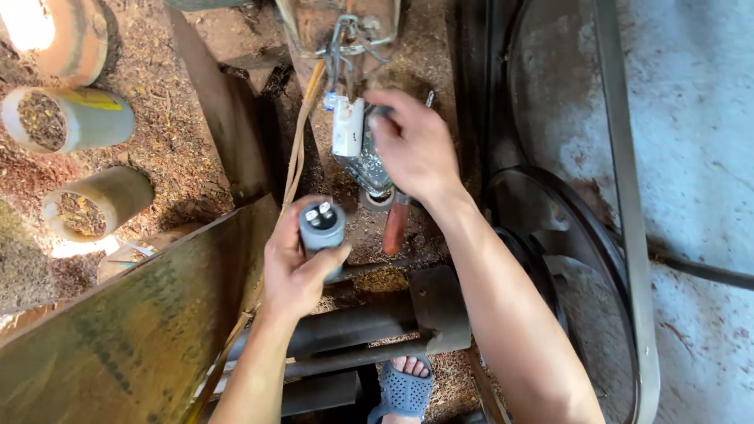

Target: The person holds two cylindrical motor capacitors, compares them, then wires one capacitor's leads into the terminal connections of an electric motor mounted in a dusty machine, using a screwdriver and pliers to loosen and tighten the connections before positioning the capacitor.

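So, two capacitors and a lot of sawdust in front of us.

Our left hand [294, 267] has its grip clamped round a grey cylindrical capacitor [322, 228], terminals up, about dead centre. At 12 o'clock from it our right hand [412, 145] has fingers closed on a silvery part [369, 169] just beside a white capacitor [347, 127] hanging from wires [345, 39]. Red-handled tool [395, 228] sits below the wrist; sawdust-filled tubes [67, 119] at 9 o'clock; belt [628, 235] at 3.

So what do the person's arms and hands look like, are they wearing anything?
Both arms are bare, with no sleeves in view. The left hand and right hand wear no gloves, and no rings, watch or bracelets show. Lower down, one foot wears a blue-grey sandal with small holes.
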